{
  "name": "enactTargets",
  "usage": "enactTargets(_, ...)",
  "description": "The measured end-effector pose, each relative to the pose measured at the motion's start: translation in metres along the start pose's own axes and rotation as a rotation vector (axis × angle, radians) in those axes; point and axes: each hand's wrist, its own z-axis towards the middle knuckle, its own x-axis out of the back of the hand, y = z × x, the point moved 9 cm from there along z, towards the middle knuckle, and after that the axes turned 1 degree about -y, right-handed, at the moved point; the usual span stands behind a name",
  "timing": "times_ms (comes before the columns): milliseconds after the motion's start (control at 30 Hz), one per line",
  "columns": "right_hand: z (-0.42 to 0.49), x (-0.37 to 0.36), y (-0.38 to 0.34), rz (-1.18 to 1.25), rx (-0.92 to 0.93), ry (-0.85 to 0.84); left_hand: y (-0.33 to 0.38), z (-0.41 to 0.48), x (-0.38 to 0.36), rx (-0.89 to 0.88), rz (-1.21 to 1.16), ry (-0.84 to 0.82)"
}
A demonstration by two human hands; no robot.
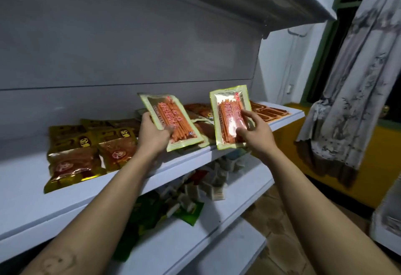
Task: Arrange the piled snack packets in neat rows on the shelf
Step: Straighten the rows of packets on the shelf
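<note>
Each hand holds a clear, green-edged packet of orange sticks above the white shelf (28,205). My left hand (153,132) grips the left stick packet (171,120) at its near left edge, thumb on top. My right hand (252,128) pinches the right stick packet (231,116), which stands nearly upright. Beneath and between them lies a loose pile of packets (200,122). To the left, gold packets (73,162) lie in rows on the shelf. At the shelf's far right end sit flat orange packets (269,112).
A lower shelf (186,238) carries green bags (191,210) and several small pale packets (214,179). An upper shelf (271,1) overhangs the work area. A patterned curtain (351,83) and a yellow ledge (368,166) stand to the right.
</note>
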Motion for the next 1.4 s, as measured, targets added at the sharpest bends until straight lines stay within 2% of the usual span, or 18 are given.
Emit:
enactTargets(133,0.049,-0.008,0.014,-0.033,0.093,-0.084,-0.002,0.005,-0.014,0.008,0.061,0.075)
enactTargets(267,0.086,-0.033,0.026,-0.030,0.142,-0.281,-0.014,0.010,-0.046,0.076,0.089,0.119)
enactTargets(367,0.103,-0.049,0.025,-0.094,0.211,-0.406,-0.011,0.006,-0.058,0.039,0.441,0.212)
enactTargets(433,0.109,-0.060,0.030,-0.263,0.247,-0.451,-0.005,-0.005,-0.057,0.005,0.728,0.326)
enactTargets(500,0.110,-0.071,0.042,-0.442,0.267,-0.484,-0.002,-0.016,-0.056,-0.028,0.812,0.396)
enactTargets(567,0.108,-0.071,0.048,-0.480,0.290,-0.469,0.002,-0.019,-0.061,-0.081,0.875,0.369)
enactTargets(633,0.105,-0.067,0.046,-0.427,0.347,-0.468,-0.002,-0.016,-0.071,-0.079,0.968,0.257)
enactTargets(767,0.095,-0.074,0.049,-0.440,0.469,-0.597,-0.012,-0.014,-0.086,-0.023,1.020,0.085)
enactTargets(1000,0.095,-0.076,0.052,-0.355,0.532,-0.637,-0.013,-0.011,-0.087,-0.040,0.982,0.073)
enactTargets(1067,0.107,-0.060,0.045,-0.122,0.476,-0.606,-0.009,-0.012,-0.085,-0.061,0.952,0.105)
enactTargets(1133,0.129,-0.027,0.027,0.163,0.418,-0.501,-0.003,-0.015,-0.081,-0.076,0.904,0.160)
enactTargets(1200,0.143,0.003,0.000,0.215,0.460,-0.431,0.001,-0.018,-0.081,-0.083,0.907,0.181)
enactTargets(1300,0.133,0.003,-0.036,-0.057,0.651,-0.432,0.003,-0.016,-0.078,-0.085,0.989,0.174)
enactTargets(1400,0.100,-0.046,-0.045,-0.400,0.791,-0.497,0.011,-0.017,-0.070,-0.124,1.148,0.166)
